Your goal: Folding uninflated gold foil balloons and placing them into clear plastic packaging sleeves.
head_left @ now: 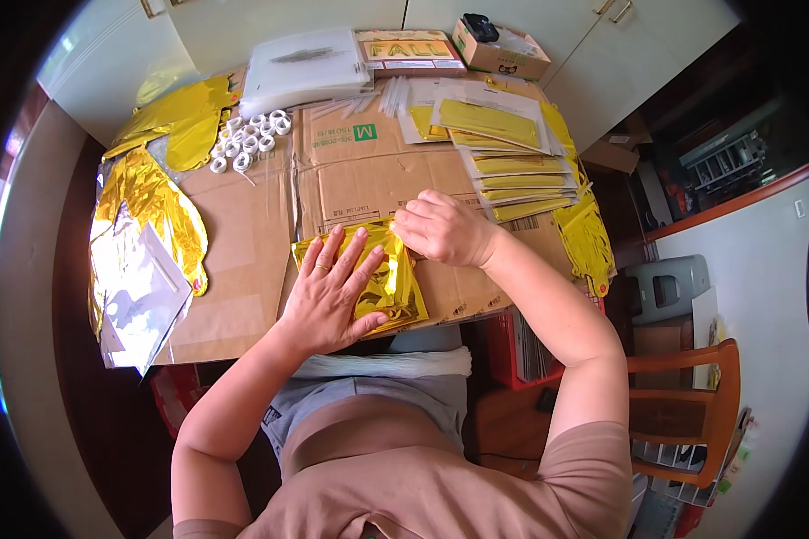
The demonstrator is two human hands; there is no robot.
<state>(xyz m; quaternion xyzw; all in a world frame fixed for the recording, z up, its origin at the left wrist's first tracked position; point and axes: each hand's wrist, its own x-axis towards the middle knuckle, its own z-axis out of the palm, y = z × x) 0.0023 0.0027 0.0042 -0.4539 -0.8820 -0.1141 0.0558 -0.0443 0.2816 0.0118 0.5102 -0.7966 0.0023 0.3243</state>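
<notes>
A folded gold foil balloon [401, 286] lies on the cardboard-covered table right in front of me. My left hand [325, 295] rests flat on its left part, fingers spread and pointing away from me. At the foil's far right corner my right hand [442, 230] is closed, its fingertips pinching the edge; the curled fingers hide just how much foil is between them. Both hands are close together, the right one slightly farther out.
Gold foil balloons [144, 211] spread over the left side. White ribbon rolls [250, 142] cluster at the far left. Clear plastic sleeves [306, 70] stack at the back. Flat packed gold foil packets [517, 171] pile at the right, beside more loose gold foil [587, 242]. A wooden chair [719, 409] stands right.
</notes>
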